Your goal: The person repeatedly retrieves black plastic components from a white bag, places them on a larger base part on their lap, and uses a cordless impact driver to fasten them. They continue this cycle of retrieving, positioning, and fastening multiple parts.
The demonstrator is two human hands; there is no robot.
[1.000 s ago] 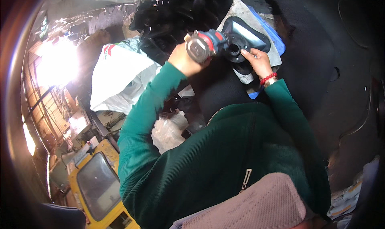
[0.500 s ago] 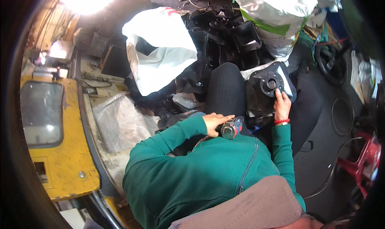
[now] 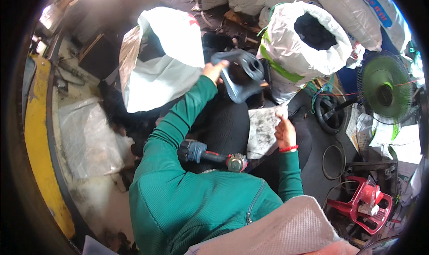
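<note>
My left hand [image 3: 215, 71] reaches out past my knee, its fingers closed on the edge of a black molded part [image 3: 239, 92] with a flared rim and a round opening at one end. The part is held up between two white sacks. Over my right thigh lies a stained white cloth [image 3: 262, 132], and my right hand [image 3: 285, 130] is closed with its fingertips pinching the cloth's upper corner. A blue-grey and black cordless power tool [image 3: 214, 157] with a red-trimmed end rests across my lap.
An open white sack [image 3: 178, 83] stands at left, and a fuller white sack [image 3: 279, 54] holds dark contents at right. Further right are a green fan [image 3: 385, 87] and a red plastic stool [image 3: 357, 208]. A yellow machine edge [image 3: 42, 156] and plastic sheet [image 3: 91, 139] lie left.
The black part has passed from my right hand to my left and moved forward and left. My left hand left the power tool. The cloth under the part now shows.
</note>
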